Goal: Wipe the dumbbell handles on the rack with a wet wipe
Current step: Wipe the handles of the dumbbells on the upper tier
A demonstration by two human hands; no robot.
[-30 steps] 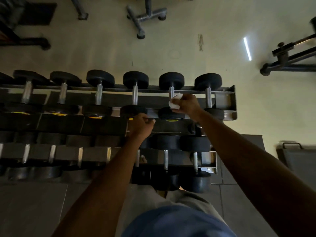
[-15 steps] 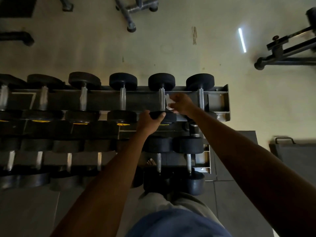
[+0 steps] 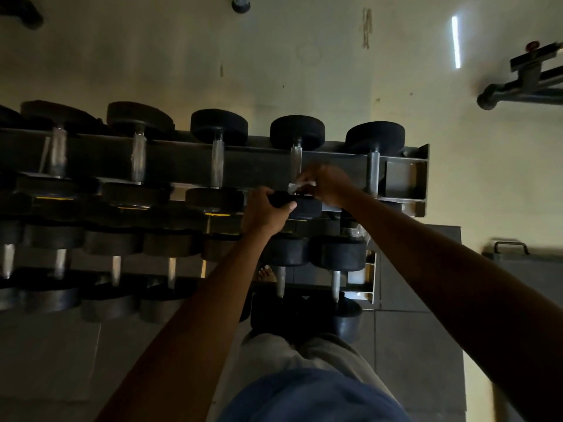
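A two-tier steel rack (image 3: 405,175) holds black dumbbells with chrome handles. On the upper tier, the second dumbbell from the right (image 3: 297,132) has its near weight head under my left hand (image 3: 265,213), which grips that head. My right hand (image 3: 327,185) holds a white wet wipe (image 3: 297,187) wrapped against the lower end of that dumbbell's handle (image 3: 296,161). The rest of the handle shows above my fingers. The rightmost dumbbell (image 3: 374,138) sits just right of my right hand.
Several more dumbbells fill the upper tier to the left (image 3: 217,129) and the lower tier (image 3: 336,254). A machine's frame (image 3: 524,92) lies on the pale floor at the right. A dark handled box (image 3: 511,254) stands beside the rack. My foot (image 3: 268,275) shows below.
My left hand slid right from the neighbouring dumbbell's head onto the head of the one being wiped. My right hand with the wipe moved down the handle toward the near head. The view drew closer.
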